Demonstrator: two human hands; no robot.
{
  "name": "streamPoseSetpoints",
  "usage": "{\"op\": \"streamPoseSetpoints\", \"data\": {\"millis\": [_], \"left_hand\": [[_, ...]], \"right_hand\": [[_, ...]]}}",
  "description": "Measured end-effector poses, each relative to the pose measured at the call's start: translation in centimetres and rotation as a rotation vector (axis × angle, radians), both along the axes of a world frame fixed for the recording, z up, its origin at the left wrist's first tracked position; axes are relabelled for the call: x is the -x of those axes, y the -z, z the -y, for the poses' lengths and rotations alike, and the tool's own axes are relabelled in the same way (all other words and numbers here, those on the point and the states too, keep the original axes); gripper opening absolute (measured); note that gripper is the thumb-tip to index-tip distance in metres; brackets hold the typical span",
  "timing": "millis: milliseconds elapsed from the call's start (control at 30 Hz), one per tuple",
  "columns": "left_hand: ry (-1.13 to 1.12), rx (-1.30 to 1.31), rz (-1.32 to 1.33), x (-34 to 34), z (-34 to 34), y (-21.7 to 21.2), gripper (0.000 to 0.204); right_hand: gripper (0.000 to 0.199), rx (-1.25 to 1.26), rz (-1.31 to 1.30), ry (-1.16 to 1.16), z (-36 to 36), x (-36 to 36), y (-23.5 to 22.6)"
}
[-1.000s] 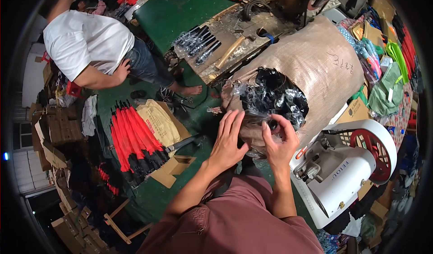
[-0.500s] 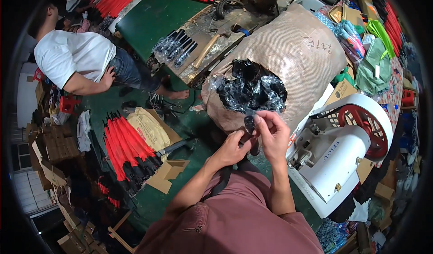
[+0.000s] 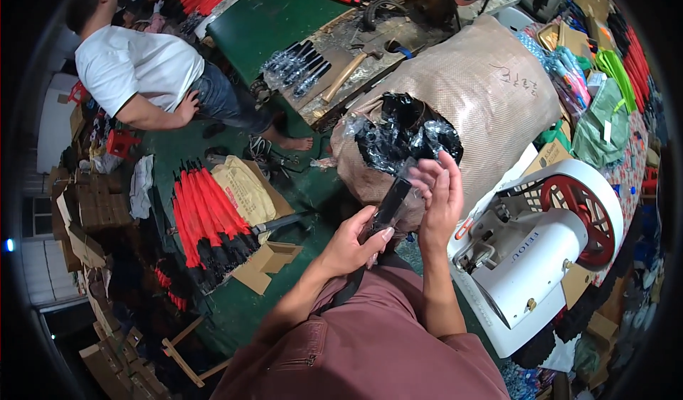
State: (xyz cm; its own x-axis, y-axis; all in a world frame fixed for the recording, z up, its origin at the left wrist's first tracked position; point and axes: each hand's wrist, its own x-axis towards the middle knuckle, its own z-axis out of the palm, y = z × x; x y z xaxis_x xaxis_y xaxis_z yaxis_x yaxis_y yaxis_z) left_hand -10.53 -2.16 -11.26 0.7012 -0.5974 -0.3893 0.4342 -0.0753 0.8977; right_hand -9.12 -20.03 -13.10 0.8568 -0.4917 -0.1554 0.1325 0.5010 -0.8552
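Observation:
In my left hand (image 3: 350,245) is a black umbrella handle (image 3: 391,202) in a clear plastic sleeve, its upper end tilted away to the right. The fingers and thumb close round its lower part. My right hand (image 3: 442,202) is beside the upper end, fingers stretched out and slightly blurred; whether they touch the loose plastic I cannot tell. Just beyond my hands lies a large woven sack (image 3: 491,91), with a torn opening that shows black pieces in clear plastic (image 3: 405,138).
On the bench ahead lie several plastic-wrapped black handles (image 3: 295,69) and a hammer (image 3: 345,80). A white sewing machine (image 3: 530,265) with a red wheel stands at right. Bundled red umbrellas (image 3: 206,211) and a cardboard box (image 3: 267,268) are at left. Another person (image 3: 139,73) stands at far left.
My right hand has gone from a pinch at the handle's top to spread fingers. The handle now shows more fully in my left hand. The whole view has shifted slightly.

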Motion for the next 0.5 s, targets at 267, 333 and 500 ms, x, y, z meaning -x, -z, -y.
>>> {"op": "streamPoseSetpoints", "data": {"millis": [267, 333, 500], "left_hand": [[-0.185, 0.071, -0.092, 1.5, -1.7, -0.5, 0.033], [-0.094, 0.228, -0.260, 1.3, -2.8, -2.9, 0.037], [-0.103, 0.338, -0.224, 1.2, -4.2, -2.8, 0.035]], "right_hand": [[0.058, -0.194, 0.141, -0.392, -3.3, -0.7, -1.3], [0.056, -0.192, 0.159, -0.385, -3.3, -1.3, -1.8], [0.050, -0.274, 0.121, -0.446, -4.4, -2.1, -3.1]]}}
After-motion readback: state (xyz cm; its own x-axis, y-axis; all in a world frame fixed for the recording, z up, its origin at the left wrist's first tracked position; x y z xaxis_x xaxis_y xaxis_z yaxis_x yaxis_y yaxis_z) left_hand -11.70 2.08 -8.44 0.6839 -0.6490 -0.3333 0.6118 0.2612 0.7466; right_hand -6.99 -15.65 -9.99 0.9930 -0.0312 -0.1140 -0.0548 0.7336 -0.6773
